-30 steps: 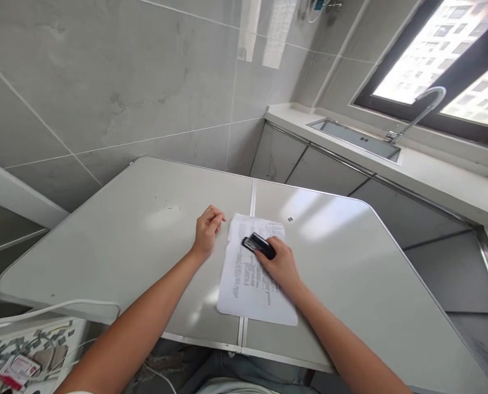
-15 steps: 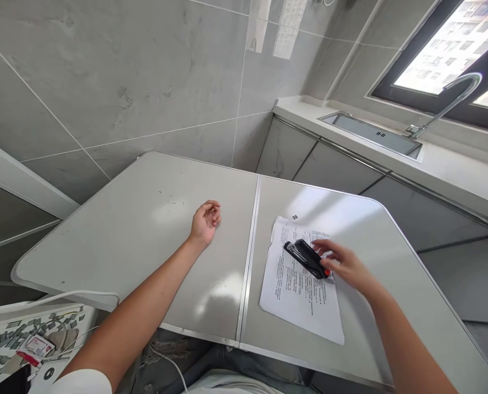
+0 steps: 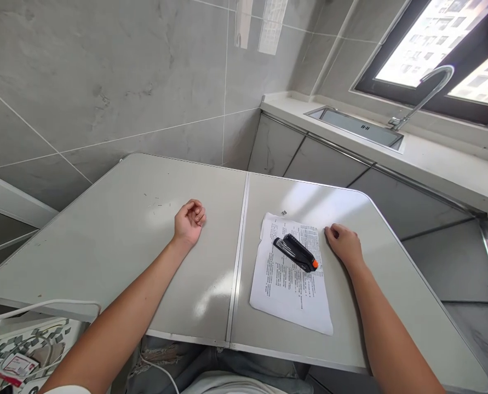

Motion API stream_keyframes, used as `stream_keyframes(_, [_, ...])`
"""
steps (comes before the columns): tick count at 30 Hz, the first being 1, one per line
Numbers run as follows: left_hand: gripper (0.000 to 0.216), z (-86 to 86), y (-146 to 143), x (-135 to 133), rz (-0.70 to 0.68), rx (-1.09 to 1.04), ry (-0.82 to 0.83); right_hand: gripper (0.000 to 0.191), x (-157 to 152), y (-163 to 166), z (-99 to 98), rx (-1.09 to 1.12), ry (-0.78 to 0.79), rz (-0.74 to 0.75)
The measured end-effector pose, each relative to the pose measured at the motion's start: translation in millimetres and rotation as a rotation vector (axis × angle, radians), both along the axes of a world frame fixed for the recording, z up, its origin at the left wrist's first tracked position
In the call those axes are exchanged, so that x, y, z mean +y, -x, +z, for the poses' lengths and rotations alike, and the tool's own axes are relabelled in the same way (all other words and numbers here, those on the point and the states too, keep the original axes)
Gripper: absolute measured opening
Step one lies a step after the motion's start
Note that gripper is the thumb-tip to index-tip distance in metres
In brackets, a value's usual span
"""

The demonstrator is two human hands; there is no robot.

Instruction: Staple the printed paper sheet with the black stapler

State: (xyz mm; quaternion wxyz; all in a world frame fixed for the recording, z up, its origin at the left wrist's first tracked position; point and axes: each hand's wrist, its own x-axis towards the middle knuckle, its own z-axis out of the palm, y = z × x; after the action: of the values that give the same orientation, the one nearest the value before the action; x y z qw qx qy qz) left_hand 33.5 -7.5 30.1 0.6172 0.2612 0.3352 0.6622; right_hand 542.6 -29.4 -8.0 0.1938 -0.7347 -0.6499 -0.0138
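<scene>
A black stapler (image 3: pixel 296 253) with an orange-red tip at its near right end lies slantwise on a printed sheet of paper (image 3: pixel 270 306). Neither hand touches it. My right hand (image 3: pixel 345 243) rests on the table just right of the sheet, fingers curled in, with nothing seen in it. On the table's left half lies my left hand (image 3: pixel 189 221), palm side up, its fingers loosely folded over and nothing visible in them. Two tiny grey pieces, probably staples (image 3: pixel 283 213), are near the sheet's top edge.
The folding table (image 3: pixel 104 235) has a metal seam (image 3: pixel 237 262) down its middle. A white cable (image 3: pixel 42 303) crosses its front left corner. Below it at left stands a patterned surface with a red-and-white packet (image 3: pixel 17 365). Beyond is a counter with a sink (image 3: pixel 356 128) and faucet (image 3: pixel 424 98).
My right hand has let go of the stapler and moved off it to the table beside the paper. The left hand's fingers are curled in more. The whole view has shifted slightly.
</scene>
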Motion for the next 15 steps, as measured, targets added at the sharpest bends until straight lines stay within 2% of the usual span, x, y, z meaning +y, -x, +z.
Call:
stream_keyframes(4, [0.009,0.4,0,0,-0.002,-0.013,0.008,0.036,-2,-1,2.5,0.014,-0.023,0.013])
stream_keyframes(6, [0.009,0.6,-1,0,-0.002,-0.015,0.007,0.034,-4,8,6.0,-0.002,-0.112,0.031])
stream_keyframes(8, [0.009,0.2,-2,1,-0.004,-0.014,0.008,0.031,-5,26,11.2,0.01,-0.224,0.096])
stream_keyframes(10, [0.009,-0.7,-2,1,-0.014,-0.014,0.013,0.028,-7,49,16.9,0.097,-0.247,0.248])
stream_keyframes(12, [0.009,-1.8,-3,2,-0.025,-0.021,0.011,0.029,-10,73,21.3,0.21,-0.136,0.471])
stream_keyframes(15, [0.008,-3.1,-2,2,-0.028,-0.032,0.006,0.042,-16,104,24.9,0.251,0.137,0.761])
